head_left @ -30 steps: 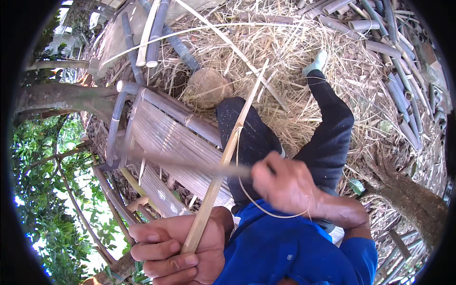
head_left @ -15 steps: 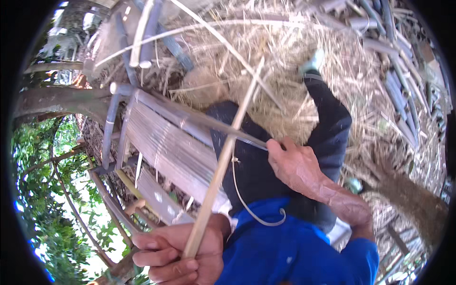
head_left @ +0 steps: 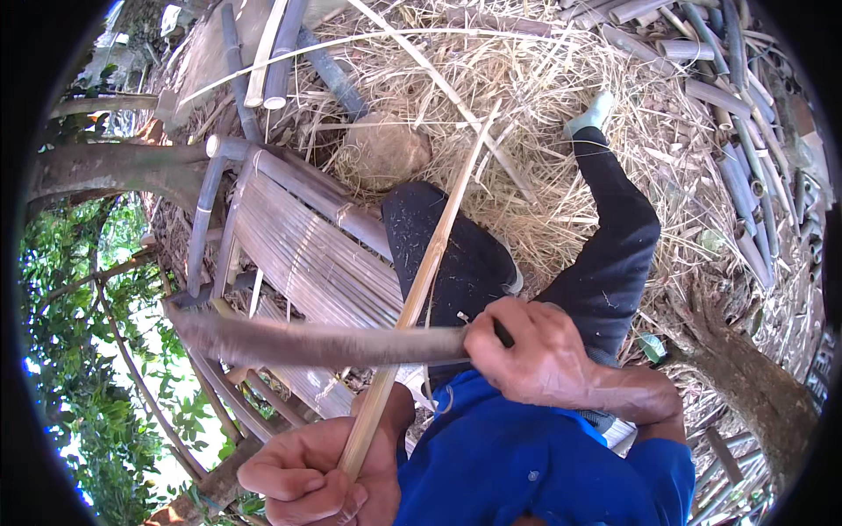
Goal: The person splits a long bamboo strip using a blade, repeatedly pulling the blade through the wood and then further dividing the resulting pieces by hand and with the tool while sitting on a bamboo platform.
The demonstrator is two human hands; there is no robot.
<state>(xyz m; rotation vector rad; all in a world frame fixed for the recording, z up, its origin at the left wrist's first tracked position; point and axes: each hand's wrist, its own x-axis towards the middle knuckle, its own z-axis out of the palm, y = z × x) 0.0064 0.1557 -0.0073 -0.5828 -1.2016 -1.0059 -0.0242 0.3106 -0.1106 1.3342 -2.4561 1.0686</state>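
A long, pale split-bamboo strip (head_left: pixel 431 263) slants up and away from my left hand (head_left: pixel 303 473), whose fingers are closed around its near end. My right hand (head_left: pixel 537 352) grips the dark handle of a machete (head_left: pixel 307 344). The machete's broad, slightly curved blade points left and crosses the lower half of the strip; whether its edge touches the strip I cannot tell. The strip's far end reaches over the straw, beyond my bent knee.
A slatted bamboo bench (head_left: pixel 311 250) stands at my left. Straw and shavings (head_left: pixel 526 167) cover the ground ahead, around a rounded stone (head_left: pixel 386 151). Cut bamboo pieces (head_left: pixel 741 188) are heaped at the right, near a tree trunk (head_left: pixel 754 373). Thin strips lie farther off.
The machete has come back toward my body, its blade swinging from pointing far-left to nearly straight left. My left hand keeps its hold on the strip, almost in place.
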